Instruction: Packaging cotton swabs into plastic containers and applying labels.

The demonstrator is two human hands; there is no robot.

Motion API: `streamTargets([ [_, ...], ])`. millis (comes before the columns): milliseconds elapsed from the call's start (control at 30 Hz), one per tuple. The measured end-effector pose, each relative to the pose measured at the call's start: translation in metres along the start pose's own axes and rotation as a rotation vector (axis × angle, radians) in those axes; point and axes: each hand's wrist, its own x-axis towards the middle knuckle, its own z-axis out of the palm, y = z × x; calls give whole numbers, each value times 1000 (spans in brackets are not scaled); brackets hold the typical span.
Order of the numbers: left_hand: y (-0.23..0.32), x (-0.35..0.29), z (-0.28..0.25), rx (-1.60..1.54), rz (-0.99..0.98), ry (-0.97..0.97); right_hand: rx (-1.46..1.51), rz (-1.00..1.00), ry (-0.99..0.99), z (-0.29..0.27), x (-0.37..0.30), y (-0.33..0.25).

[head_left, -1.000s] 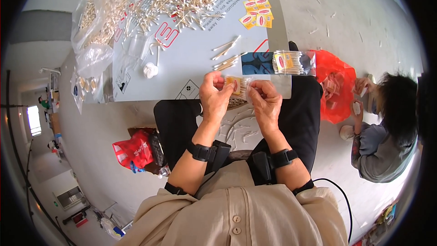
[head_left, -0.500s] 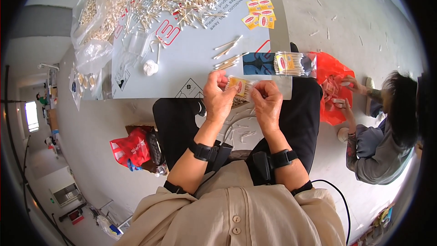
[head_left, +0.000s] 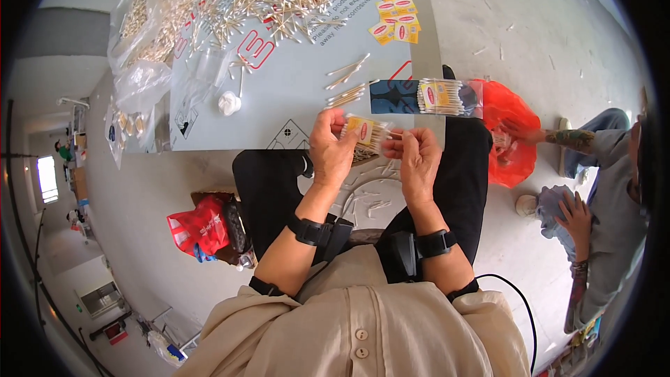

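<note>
Holding flat, clear-plastic swab packet

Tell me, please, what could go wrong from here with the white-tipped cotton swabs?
The clear yellow-labelled plastic packet, held between left hand and right hand, might slip and spill. A transparent plastic pouch overhangs the right edge of the grey rectangular tabletop, so a bump could drop it. Loose swabs beyond the left hand might scatter.
</note>
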Motion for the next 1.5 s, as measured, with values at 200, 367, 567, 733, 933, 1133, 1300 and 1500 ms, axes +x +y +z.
streamTargets([
  [200,0,1,0,96,-1,-2,127,-38,99,-2,0,-1],
  [367,-2,0,1,124,30,4,127,-146,209,-6,7,1],
  [567,1,-4,1,180,103,6,274,-115,214,-9,8,1],
  [733,-2,-4,1,198,188,15,372,-112,282,-12,15,-7],
  [933,41,-6,-7,192,413,122,510,-58,-31,-15,13,-13],
  [1133,60,-11,-4,-71,307,-265,595,41,-258,-6,8,-16],
  [1300,52,-15,-5,-101,235,-191,621,119,-218,-7,7,-16],
  [1500,53,-17,-6,-66,240,-182,528,102,-277,-4,5,-12],
])
